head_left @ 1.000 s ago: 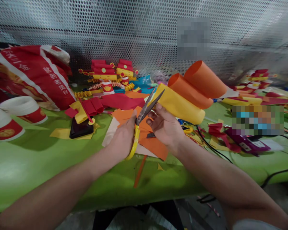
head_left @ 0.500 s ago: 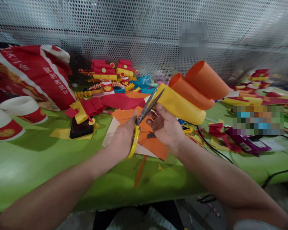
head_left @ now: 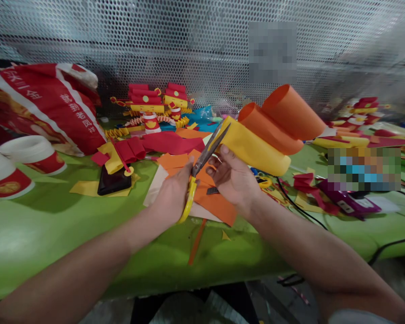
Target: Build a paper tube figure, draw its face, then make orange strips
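My left hand (head_left: 172, 195) grips the scissors (head_left: 196, 168), blades parted at the left end of the yellow roll (head_left: 256, 150), which my right hand (head_left: 236, 180) pinches. I should steady the roll, thumb clear of the blades.

2 hands: left hand (head_left: 173, 191) on 1 pair of scissors (head_left: 196, 167), right hand (head_left: 238, 177) on 1 yellow roll (head_left: 253, 153). 2 orange rolls (head_left: 292, 112) just beyond that grip. 2 paper figures (head_left: 146, 107) past the scissors grip; far right, at least 1 more. Left of grip: 1 phone (head_left: 114, 181), 1 bag (head_left: 50, 101), 2 cup stacks (head_left: 33, 155), cups per stack unclear. Below grip: 1 orange strip (head_left: 197, 243).
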Motion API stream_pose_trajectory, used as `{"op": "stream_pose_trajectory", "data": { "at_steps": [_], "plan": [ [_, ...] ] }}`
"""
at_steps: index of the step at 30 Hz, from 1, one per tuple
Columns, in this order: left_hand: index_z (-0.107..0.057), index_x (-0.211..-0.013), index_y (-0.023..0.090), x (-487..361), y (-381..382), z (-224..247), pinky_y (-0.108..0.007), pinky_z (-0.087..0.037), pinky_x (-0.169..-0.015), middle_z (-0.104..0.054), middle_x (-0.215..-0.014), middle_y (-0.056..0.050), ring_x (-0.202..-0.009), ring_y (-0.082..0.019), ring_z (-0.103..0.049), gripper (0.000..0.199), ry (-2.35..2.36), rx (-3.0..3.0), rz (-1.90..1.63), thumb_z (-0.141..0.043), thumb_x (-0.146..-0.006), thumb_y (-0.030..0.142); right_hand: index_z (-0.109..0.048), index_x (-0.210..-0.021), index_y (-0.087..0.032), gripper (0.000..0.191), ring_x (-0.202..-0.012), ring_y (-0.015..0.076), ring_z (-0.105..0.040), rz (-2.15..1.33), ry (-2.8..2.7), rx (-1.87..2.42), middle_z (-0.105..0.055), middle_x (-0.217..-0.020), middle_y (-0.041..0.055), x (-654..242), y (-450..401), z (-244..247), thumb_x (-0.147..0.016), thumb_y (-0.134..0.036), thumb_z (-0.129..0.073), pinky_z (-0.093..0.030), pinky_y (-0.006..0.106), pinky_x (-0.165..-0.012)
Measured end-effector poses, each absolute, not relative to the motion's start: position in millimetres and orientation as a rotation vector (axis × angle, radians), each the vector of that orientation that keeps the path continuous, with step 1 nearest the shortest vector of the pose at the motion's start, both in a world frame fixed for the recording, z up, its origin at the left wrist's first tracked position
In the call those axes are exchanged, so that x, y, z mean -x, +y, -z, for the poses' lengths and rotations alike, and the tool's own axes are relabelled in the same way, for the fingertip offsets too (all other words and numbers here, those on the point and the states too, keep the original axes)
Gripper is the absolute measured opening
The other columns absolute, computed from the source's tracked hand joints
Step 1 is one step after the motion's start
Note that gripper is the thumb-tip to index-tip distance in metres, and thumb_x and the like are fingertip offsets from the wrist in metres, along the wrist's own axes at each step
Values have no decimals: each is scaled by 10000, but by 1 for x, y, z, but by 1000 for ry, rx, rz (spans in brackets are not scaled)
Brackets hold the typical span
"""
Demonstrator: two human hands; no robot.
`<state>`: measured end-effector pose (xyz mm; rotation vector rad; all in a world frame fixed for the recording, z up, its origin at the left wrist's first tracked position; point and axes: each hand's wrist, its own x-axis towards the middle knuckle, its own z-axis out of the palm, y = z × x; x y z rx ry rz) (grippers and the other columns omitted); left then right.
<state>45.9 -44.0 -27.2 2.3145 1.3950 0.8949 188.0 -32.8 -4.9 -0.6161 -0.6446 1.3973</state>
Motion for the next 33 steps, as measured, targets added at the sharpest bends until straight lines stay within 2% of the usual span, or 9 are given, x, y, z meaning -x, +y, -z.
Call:
{"op": "stream_pose_trajectory", "data": {
  "at_steps": [9,15,19,26,33],
  "plan": [
    [-458,-1268,159,-47,-46,27,-325,-500,-662,-707,-897,-95,-782,-224,-681,410,1418,-2328,-889,-453,-874,271,-606,-723,-258,295,-599,83,-489,-1378,-653,615,-615,-720,-78,-188,-33,4,-519,-331,-806,-361,250,-542],
    [-467,-1262,147,-46,-47,24,-312,-498,-669,-711,-938,-98,-807,-217,-682,406,1424,-2327,-841,-469,-863,223,-610,-731,-257,315,-590,77,-494,-1379,-647,614,-605,-704,-79,-189,-33,4,-506,-325,-819,-368,244,-535],
    [-469,-1276,158,-48,-49,21,-286,-484,-635,-716,-904,-82,-733,-193,-677,413,1452,-2322,-811,-461,-872,245,-609,-711,-247,332,-580,69,-495,-1390,-630,610,-606,-702,-82,-189,-33,3,-478,-320,-835,-372,238,-529],
    [-455,-1292,188,-47,-48,25,-244,-425,-526,-674,-731,-24,-557,-145,-605,428,1420,-2302,-823,-417,-868,235,-610,-729,-252,317,-581,70,-486,-1372,-643,634,-601,-703,-78,-190,-33,4,-507,-328,-822,-374,242,-538],
    [-377,-1336,94,-47,-49,22,-290,-445,-566,-647,-747,-64,-605,-175,-588,505,1380,-2277,-761,-371,-841,193,-573,-636,-225,291,-604,81,-470,-1351,-664,717,-601,-722,-68,-187,-33,4,-480,-286,-812,-367,254,-553]
  ]
}}
